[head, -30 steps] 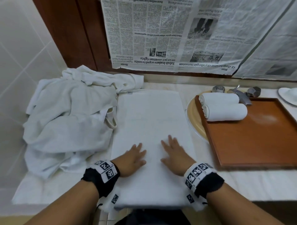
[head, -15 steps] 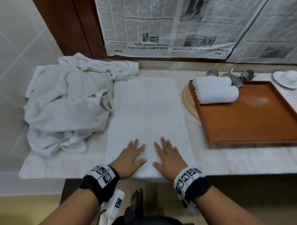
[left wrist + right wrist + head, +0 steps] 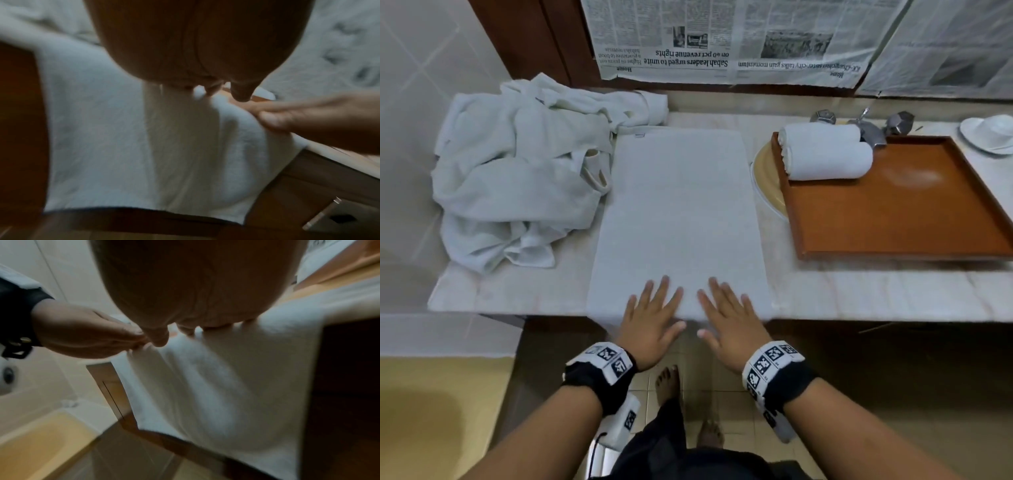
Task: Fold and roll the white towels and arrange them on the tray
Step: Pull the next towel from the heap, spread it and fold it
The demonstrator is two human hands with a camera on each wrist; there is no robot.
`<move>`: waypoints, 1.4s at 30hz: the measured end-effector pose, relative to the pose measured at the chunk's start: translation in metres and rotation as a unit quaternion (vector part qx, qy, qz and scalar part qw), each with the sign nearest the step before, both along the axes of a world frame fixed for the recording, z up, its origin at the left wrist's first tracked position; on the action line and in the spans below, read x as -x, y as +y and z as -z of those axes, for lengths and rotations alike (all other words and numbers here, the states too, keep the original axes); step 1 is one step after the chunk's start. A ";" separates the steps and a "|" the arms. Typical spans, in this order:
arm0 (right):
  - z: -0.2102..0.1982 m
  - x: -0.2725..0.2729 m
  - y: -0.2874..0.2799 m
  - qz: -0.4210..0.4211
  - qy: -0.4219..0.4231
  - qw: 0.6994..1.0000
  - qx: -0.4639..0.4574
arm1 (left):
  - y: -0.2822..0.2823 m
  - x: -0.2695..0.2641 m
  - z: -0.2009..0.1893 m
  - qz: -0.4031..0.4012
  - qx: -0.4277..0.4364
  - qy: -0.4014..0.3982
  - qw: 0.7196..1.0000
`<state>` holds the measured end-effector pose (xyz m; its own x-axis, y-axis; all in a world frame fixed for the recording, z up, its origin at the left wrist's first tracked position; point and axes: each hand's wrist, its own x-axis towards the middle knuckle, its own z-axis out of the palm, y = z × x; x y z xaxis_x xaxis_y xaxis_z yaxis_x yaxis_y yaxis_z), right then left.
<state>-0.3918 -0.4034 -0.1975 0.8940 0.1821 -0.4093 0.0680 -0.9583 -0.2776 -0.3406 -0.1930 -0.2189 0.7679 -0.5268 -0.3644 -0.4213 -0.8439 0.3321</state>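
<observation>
Lying folded on the table (image 3: 859, 294), near end overhanging: towel (image 3: 681, 205), pressed by flat, released left hand (image 3: 650, 322) and right hand (image 3: 732, 323); hanging weight may drag it floorward.

Two hands lie flat, fingers straight, on the near end of one folded towel (image 3: 681, 212): the left hand (image 3: 650, 322) and the right hand (image 3: 729, 322) side by side. Right of the hands and farther back stands one wooden tray (image 3: 893, 219) carrying two rolled towels (image 3: 825, 154). Left of the hands lies one heap of unfolded towels (image 3: 517, 171); how many it holds cannot be counted. Beyond the tray sits one white dish (image 3: 989, 133).
</observation>
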 end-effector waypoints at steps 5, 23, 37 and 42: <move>0.010 0.018 -0.068 0.181 -0.012 0.983 0.041 | 0.071 -0.014 0.000 -0.275 -0.071 -0.029 0.958; -0.013 0.029 -0.037 0.372 -0.113 0.914 -0.113 | 0.060 0.006 -0.014 -0.197 -0.008 -0.080 0.977; 0.011 0.035 -0.064 0.393 0.157 0.873 -0.242 | 0.073 -0.001 -0.022 -0.112 -0.059 -0.071 0.989; 0.012 0.029 -0.047 0.470 0.133 0.789 -0.373 | 0.075 -0.007 -0.025 -0.109 -0.031 -0.087 0.990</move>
<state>-0.4206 -0.4508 -0.2094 0.6780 -0.2307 -0.6979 -0.7312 -0.1146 -0.6725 -0.3340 -0.1177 -0.1937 0.9152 -0.3217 -0.2425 -0.2726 -0.9378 0.2151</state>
